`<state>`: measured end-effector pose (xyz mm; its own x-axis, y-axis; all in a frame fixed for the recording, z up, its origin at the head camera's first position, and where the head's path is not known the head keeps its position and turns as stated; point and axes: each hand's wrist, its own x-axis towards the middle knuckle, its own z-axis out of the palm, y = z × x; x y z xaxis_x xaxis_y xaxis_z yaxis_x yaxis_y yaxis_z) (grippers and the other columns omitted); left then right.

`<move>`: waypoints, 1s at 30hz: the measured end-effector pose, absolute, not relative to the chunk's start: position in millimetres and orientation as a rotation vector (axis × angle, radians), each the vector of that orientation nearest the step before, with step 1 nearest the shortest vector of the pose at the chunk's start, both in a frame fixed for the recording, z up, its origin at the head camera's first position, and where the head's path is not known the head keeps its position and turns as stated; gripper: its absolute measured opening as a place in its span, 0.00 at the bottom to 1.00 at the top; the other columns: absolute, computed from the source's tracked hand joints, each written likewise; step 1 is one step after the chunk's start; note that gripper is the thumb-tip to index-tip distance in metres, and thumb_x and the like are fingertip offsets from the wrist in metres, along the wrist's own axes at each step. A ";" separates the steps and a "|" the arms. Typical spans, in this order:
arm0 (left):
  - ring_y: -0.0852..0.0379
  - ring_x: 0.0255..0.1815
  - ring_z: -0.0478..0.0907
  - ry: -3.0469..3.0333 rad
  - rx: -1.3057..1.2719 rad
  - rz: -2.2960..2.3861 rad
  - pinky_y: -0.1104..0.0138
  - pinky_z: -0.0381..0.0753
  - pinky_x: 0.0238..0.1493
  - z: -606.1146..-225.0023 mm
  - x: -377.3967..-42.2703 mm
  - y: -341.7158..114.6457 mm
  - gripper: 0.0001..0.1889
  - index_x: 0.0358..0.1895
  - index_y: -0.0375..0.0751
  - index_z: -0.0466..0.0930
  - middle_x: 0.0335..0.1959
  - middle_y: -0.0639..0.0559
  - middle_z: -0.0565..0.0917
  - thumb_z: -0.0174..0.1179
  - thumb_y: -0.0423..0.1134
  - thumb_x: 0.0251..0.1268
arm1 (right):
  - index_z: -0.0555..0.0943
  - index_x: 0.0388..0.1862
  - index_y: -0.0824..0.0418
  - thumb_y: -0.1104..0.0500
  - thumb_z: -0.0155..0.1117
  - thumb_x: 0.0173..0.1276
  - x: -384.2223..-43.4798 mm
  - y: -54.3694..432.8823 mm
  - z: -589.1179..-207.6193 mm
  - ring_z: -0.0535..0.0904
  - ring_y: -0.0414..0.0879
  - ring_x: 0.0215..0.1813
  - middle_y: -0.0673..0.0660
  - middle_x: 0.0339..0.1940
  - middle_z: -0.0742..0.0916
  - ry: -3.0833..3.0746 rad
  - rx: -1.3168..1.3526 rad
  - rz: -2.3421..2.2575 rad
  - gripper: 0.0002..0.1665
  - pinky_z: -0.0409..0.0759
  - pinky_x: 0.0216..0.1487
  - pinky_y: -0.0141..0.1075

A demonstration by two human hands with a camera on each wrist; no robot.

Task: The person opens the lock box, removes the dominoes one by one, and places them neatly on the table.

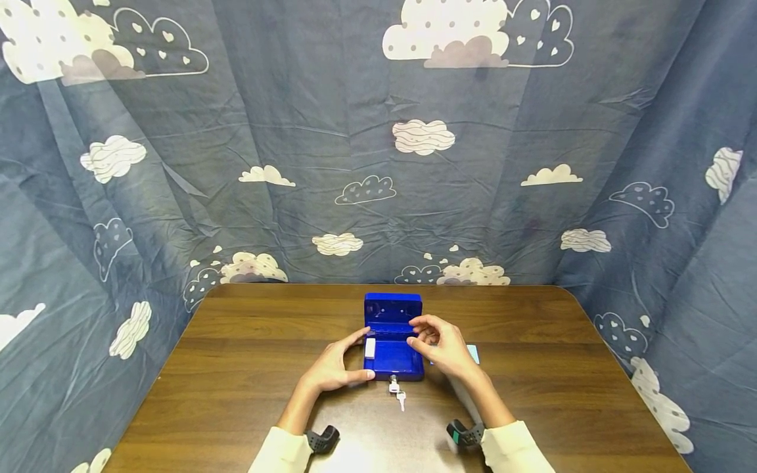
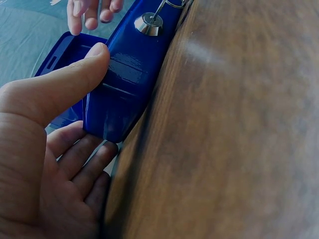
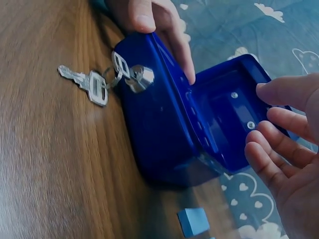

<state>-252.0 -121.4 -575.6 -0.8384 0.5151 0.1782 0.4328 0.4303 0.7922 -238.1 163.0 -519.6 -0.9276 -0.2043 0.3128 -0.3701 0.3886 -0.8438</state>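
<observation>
Gripping the cash box (image 1: 408,377) at nine o'clock with left fingers (image 1: 356,337), I risk parted, empty right fingers (image 1: 428,320) toppling its lid (image 1: 387,314).

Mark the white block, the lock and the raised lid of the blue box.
White block (image 1: 370,348): head view, middle of its visible face.
Lock (image 2: 148,25): left wrist view, on its metal housing.
Raised lid (image 1: 393,308): head view, on its inner face.

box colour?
The box is deep blue, inside and out; best seen in the right wrist view.
</observation>
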 end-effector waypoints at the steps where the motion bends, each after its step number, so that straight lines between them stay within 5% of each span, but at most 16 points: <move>1: 0.48 0.71 0.75 2.579 0.856 1.383 0.45 0.68 0.75 -575.4 -252.0 -121.5 0.50 0.80 0.48 0.63 0.70 0.46 0.78 0.77 0.51 0.53 | 0.84 0.52 0.70 0.66 0.76 0.62 -238.2 160.8 -519.7 0.83 0.44 0.36 0.68 0.41 0.88 -2.487 0.515 1.565 0.20 0.83 0.37 0.29; 15: 0.48 0.72 0.74 2.588 0.832 1.377 0.43 0.67 0.75 -577.4 -253.3 -121.6 0.49 0.80 0.50 0.64 0.69 0.46 0.79 0.77 0.53 0.54 | 0.83 0.50 0.71 0.71 0.72 0.63 -221.6 133.1 -485.6 0.85 0.56 0.38 0.65 0.39 0.88 -2.554 0.621 1.553 0.16 0.86 0.39 0.33; 22: 0.48 0.72 0.74 2.593 0.841 1.364 0.44 0.67 0.75 -575.4 -252.6 -121.4 0.49 0.79 0.49 0.64 0.70 0.46 0.78 0.77 0.52 0.54 | 0.82 0.53 0.70 0.63 0.76 0.63 -247.6 132.2 -531.4 0.85 0.48 0.38 0.69 0.43 0.88 -2.577 0.654 1.545 0.21 0.85 0.40 0.30; 30: 0.46 0.71 0.76 2.596 0.872 1.378 0.43 0.69 0.73 -576.5 -253.1 -121.4 0.49 0.80 0.48 0.63 0.69 0.43 0.79 0.77 0.52 0.54 | 0.82 0.54 0.69 0.62 0.75 0.63 -248.2 120.7 -535.6 0.85 0.50 0.40 0.66 0.46 0.87 -2.656 0.745 1.422 0.23 0.86 0.41 0.32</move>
